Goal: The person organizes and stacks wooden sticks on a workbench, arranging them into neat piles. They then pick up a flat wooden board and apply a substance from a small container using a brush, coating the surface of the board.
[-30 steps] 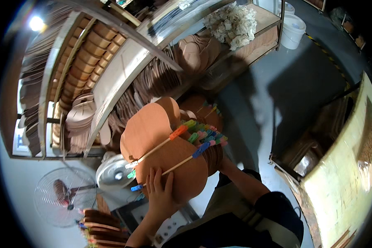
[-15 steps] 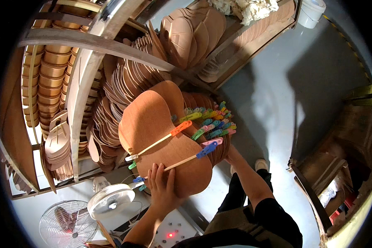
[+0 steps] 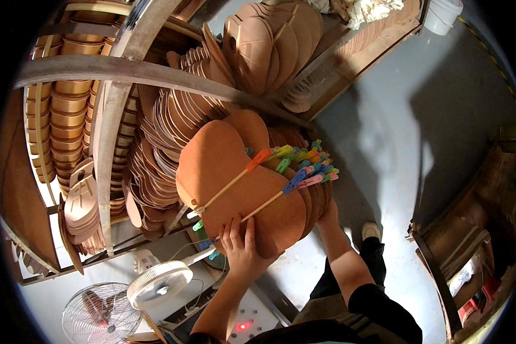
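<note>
The stack of boards [image 3: 241, 195], brown and double-lobed, is held tilted in both hands, in front of the shelf [image 3: 113, 132]. The left hand [image 3: 243, 249] is clamped on its near edge, fingers spread over the face beside the nearer of two thin sticks [image 3: 226, 187]; the rest of that grip is out of sight. The right hand [image 3: 328, 215] is at the right side, mostly hidden by the boards, so I cannot tell how its fingers close. Clothes pegs [image 3: 294, 182] crowd the right edge, overlapping too much to count, while those at the left ends are partly covered.

Far left, the gold-brown pieces [image 3: 67, 129] are blocked by shelf bars and hard to make out. The far bucket [image 3: 441, 16] and pale scraps [image 3: 372, 10] are cut off by the picture's edge. Near left, the wire fan [image 3: 101, 312] is partly hidden by the white fan [image 3: 160, 286]; one shoe [image 3: 370, 231] shows on the right
</note>
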Tool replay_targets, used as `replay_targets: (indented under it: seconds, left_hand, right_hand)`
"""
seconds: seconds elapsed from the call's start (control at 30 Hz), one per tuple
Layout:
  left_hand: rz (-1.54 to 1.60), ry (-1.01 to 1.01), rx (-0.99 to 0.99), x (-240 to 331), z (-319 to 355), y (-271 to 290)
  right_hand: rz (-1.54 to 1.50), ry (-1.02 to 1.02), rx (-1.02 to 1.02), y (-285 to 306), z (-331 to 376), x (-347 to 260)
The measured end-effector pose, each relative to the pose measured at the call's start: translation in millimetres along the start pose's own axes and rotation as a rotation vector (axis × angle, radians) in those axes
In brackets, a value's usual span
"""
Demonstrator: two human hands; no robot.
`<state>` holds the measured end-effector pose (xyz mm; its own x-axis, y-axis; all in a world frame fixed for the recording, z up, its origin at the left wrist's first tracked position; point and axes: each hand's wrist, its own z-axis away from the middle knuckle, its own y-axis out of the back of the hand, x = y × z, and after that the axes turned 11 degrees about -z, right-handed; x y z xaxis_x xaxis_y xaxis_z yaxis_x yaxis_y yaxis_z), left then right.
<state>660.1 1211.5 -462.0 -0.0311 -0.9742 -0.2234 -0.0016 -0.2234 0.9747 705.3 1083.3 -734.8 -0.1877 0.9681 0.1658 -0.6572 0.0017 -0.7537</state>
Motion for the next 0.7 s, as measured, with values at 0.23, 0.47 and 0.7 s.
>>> replay_targets:
  seconds: [0.23,0.47,0.7]
  left_hand:
    - [-0.055,-0.019,0.077,8,11,-23]
    - [0.018,0.056,0.042,4,6,-25]
    - [0.051,0.036,0.029,12,-2,-21]
  right_hand:
    - [0.17,0.415,-0.04,4,-22,1]
    - [1.253,0.53,0.481,-56,-20,-64]
    - [1.738,0.842,-0.721,-288,10,-15]
